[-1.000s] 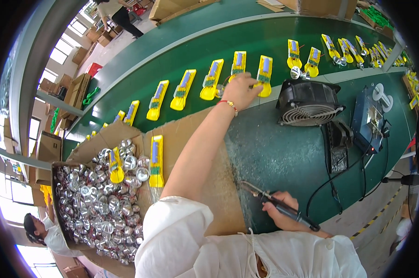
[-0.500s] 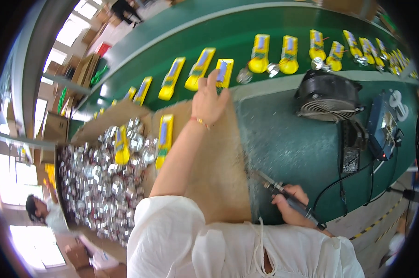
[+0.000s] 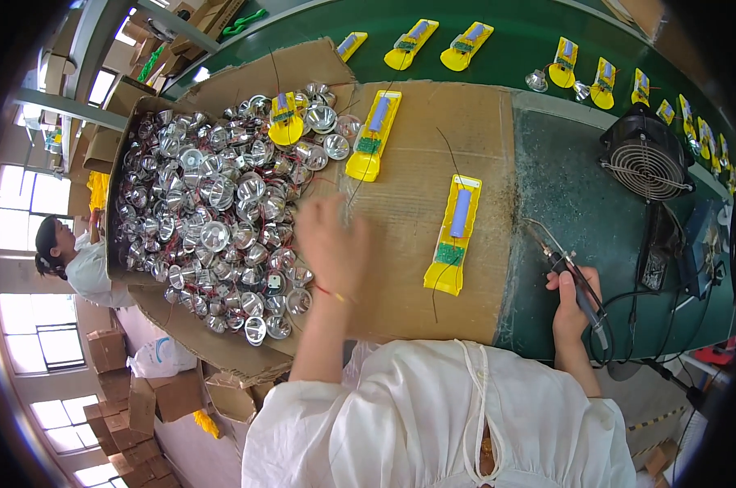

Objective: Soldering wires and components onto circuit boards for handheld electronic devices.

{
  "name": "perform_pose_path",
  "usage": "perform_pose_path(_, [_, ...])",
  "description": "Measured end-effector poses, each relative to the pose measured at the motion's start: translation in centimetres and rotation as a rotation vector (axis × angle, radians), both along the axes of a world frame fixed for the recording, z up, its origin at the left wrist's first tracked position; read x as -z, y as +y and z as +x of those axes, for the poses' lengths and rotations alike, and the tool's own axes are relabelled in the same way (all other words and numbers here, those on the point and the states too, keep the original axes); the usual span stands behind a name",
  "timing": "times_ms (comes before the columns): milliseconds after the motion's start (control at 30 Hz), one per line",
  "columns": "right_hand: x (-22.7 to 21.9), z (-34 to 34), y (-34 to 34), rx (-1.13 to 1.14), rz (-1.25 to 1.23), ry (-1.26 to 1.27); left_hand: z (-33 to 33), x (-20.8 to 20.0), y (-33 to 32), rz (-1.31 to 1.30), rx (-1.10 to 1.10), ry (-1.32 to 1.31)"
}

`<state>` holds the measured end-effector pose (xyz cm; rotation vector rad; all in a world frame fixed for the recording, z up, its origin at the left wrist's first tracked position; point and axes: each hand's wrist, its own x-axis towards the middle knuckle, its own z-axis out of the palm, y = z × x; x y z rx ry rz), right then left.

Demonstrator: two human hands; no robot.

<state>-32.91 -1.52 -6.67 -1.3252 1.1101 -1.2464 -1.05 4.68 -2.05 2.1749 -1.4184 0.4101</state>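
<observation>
The left hand [image 3: 329, 244] is smeared by motion, so its fingers [image 3: 315, 213] cannot be told apart, nor whether they grip any of the silver reflector cups [image 3: 213, 236] just to their left. The right hand's [image 3: 574, 301] fingers [image 3: 565, 281] cover the middle of the soldering iron [image 3: 570, 275]. What its tip touches is too small to tell.
</observation>
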Motion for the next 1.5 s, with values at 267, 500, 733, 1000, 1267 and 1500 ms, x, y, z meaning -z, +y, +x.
perform_pose_path(267, [-1.0,0.5,1.7,-0.027,-0.006,0.002,7.9,1.3,-2.1,0.339,-0.257,-0.428])
perform_pose_path(500, [-2.0,0.7,3.0,-0.065,0.018,-0.048,3.9,-0.9,-0.6,0.019,0.039,-0.028])
perform_pose_path(733, [-3.9,1.7,3.9,-0.388,0.077,-0.001,-5.2,-0.8,3.6,0.236,0.149,1.089])
perform_pose_path(1000, [-3.7,3.2,4.1,-0.41,0.109,0.015,-6.9,1.2,3.2,0.194,0.285,0.981])
perform_pose_path(1267, [-3.6,3.6,4.3,-0.447,0.211,0.092,-6.5,1.7,2.8,0.228,0.343,0.927])
perform_pose_path(1500, [-4.2,3.7,4.6,-0.305,0.181,-0.014,-6.7,1.1,2.4,0.25,0.31,0.953])
